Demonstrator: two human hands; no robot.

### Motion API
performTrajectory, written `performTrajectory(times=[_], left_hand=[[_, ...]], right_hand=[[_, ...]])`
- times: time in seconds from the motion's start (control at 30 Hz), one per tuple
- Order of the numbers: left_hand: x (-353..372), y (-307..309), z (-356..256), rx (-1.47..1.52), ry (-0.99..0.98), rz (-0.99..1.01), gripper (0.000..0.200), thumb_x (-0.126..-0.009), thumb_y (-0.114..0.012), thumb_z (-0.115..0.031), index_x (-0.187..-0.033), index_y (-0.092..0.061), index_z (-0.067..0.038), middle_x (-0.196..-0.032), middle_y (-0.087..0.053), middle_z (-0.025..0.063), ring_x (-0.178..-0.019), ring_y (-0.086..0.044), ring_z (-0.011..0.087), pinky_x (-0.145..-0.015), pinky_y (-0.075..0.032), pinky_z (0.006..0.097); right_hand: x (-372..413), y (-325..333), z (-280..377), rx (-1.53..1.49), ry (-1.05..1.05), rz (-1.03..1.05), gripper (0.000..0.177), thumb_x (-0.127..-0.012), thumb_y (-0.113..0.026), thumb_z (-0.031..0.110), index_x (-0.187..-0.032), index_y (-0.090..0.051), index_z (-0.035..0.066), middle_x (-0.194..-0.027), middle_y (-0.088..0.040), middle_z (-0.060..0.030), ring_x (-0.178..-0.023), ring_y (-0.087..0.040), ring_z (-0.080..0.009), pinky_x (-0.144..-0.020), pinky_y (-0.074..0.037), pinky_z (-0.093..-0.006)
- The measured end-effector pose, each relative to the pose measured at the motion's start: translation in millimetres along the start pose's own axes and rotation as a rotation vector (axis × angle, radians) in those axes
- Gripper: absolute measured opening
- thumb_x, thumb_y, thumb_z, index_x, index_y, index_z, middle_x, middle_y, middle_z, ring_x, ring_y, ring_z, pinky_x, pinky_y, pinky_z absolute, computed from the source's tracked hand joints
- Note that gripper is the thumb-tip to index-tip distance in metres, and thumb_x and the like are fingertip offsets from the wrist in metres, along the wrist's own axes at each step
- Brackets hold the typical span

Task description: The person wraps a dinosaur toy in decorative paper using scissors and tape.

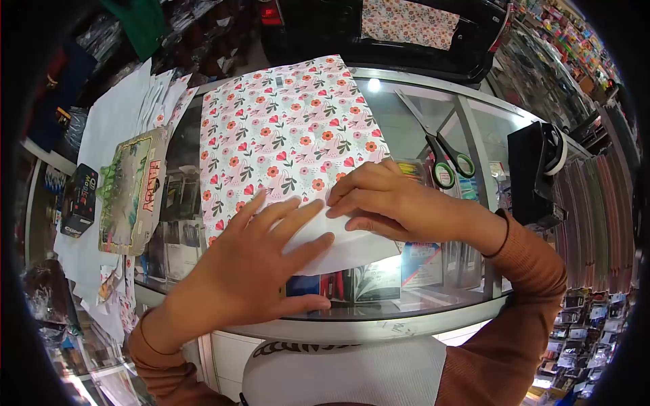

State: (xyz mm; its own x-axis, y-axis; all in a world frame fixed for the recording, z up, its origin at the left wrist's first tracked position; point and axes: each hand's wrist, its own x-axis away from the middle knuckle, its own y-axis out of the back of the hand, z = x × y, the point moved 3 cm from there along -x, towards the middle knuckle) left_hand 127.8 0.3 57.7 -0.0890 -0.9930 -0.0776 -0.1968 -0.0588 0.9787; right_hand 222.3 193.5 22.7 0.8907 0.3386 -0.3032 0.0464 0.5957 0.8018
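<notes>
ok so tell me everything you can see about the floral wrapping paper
The floral wrapping paper is a large sheet, pale with red, orange and pink flowers and dark green leaves. It lies flat and slightly skewed on the glass counter. Its near edge is folded over, showing the plain white underside. The left hand presses flat on that fold, and the right hand rests its fingers along the fold's edge.

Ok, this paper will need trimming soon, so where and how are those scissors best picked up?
Take the scissors by their green-lined handle loops, coming in from the near side with the right hand. They lie flat on the glass counter just beyond that hand. The loops face the person and the blades point away, so the hands probably need never cross the sharp end.
</notes>
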Motion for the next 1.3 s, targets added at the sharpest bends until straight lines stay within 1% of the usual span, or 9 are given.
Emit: performTrajectory(times=[0.1,0.23,0.27,0.4,0.6,0.7,0.97,1.2,1.3], left_hand=[[-2.5,4.0,28.0,0.333,0.072,0.096,0.056,-0.088,-0.063,-0.050,-0.125,-0.061,-0.008,-0.129,-0.055,0.0174,-0.117,-0.052,0.0356,-0.105,-0.037,0.0479],[-25.2,12.8,47.9,0.557,0.194,0.159,0.033,-0.090,-0.067,-0.021,-0.120,-0.064,-0.007,-0.110,-0.063,0.0117,-0.095,-0.062,0.0270,-0.083,-0.050,0.0358],[-28.9,6.5,50.2,0.469,0.059,0.060,0.032,-0.083,-0.073,-0.012,-0.115,-0.067,-0.009,-0.099,-0.062,0.0064,-0.083,-0.061,0.0213,-0.072,-0.050,0.0307],[-47.1,2.3,53.8,0.501,-0.037,0.178,0.034,-0.076,-0.079,-0.013,-0.108,-0.071,-0.016,-0.086,-0.055,0.0025,-0.074,-0.055,0.0169,-0.064,-0.046,0.0307],[-46.0,-6.5,63.7,0.615,-0.106,0.149,0.028,-0.074,-0.080,-0.013,-0.101,-0.075,-0.017,-0.082,-0.050,0.0017,-0.074,-0.052,0.0173,-0.065,-0.044,0.0309],[-44.3,-7.2,60.9,0.460,-0.263,0.093,0.017,-0.081,-0.073,-0.016,-0.098,-0.075,-0.018,-0.090,-0.054,0.0045,-0.084,-0.058,0.0219,-0.073,-0.048,0.0340],[-36.4,-2.9,50.9,0.337,-0.235,0.006,0.033,-0.078,-0.073,-0.009,-0.106,-0.075,-0.027,-0.087,-0.052,0.0033,-0.078,-0.056,0.0201,-0.067,-0.047,0.0323],[-33.1,-0.6,43.6,0.191,-0.197,0.036,0.016,-0.088,-0.063,-0.017,-0.097,-0.075,-0.022,-0.093,-0.055,0.0051,-0.084,-0.059,0.0217,-0.073,-0.049,0.0338],[-32.0,-5.5,45.3,0.081,-0.219,-0.056,0.021,-0.085,-0.070,-0.022,-0.104,-0.074,-0.030,-0.093,-0.057,0.0014,-0.084,-0.059,0.0211,-0.075,-0.049,0.0344]], right_hand=[[-0.8,-0.3,-1.8,-0.055,-0.001,-0.006,0.022,-0.091,-0.064,0.017,-0.111,-0.059,0.009,-0.112,-0.057,-0.0064,-0.109,-0.053,-0.0236,-0.094,-0.037,-0.0395],[-0.1,-1.2,-2.8,-0.081,0.043,-0.074,0.019,-0.089,-0.067,0.013,-0.107,-0.062,0.011,-0.110,-0.061,-0.0045,-0.104,-0.057,-0.0230,-0.089,-0.041,-0.0386],[0.4,-1.0,-1.8,-0.075,0.059,-0.082,0.016,-0.089,-0.067,0.013,-0.104,-0.062,0.011,-0.108,-0.060,-0.0049,-0.103,-0.057,-0.0231,-0.089,-0.041,-0.0383],[2.3,-1.3,0.9,-0.040,0.050,-0.124,0.008,-0.087,-0.068,0.012,-0.095,-0.065,0.010,-0.104,-0.059,-0.0045,-0.100,-0.057,-0.0233,-0.085,-0.043,-0.0378],[6.5,-3.2,6.2,0.018,-0.034,-0.135,0.018,-0.081,-0.067,0.006,-0.099,-0.069,0.009,-0.107,-0.059,-0.0084,-0.101,-0.057,-0.0255,-0.088,-0.044,-0.0379],[6.9,0.4,9.2,0.050,-0.037,-0.088,0.023,-0.080,-0.067,0.005,-0.103,-0.069,0.008,-0.110,-0.059,-0.0103,-0.103,-0.058,-0.0276,-0.089,-0.045,-0.0397],[19.5,2.8,30.9,0.182,0.010,-0.009,0.037,-0.080,-0.069,0.016,-0.115,-0.067,0.007,-0.122,-0.055,-0.0168,-0.116,-0.055,-0.0319,-0.095,-0.046,-0.0452],[25.3,6.0,36.2,0.271,-0.112,-0.001,0.034,-0.082,-0.067,0.021,-0.115,-0.068,0.010,-0.131,-0.053,-0.0169,-0.130,-0.049,-0.0312,-0.111,-0.033,-0.0533],[26.7,6.5,36.7,0.344,-0.115,0.045,0.032,-0.081,-0.068,0.028,-0.107,-0.070,0.010,-0.140,-0.049,-0.0180,-0.136,-0.044,-0.0328,-0.112,-0.027,-0.0593]])
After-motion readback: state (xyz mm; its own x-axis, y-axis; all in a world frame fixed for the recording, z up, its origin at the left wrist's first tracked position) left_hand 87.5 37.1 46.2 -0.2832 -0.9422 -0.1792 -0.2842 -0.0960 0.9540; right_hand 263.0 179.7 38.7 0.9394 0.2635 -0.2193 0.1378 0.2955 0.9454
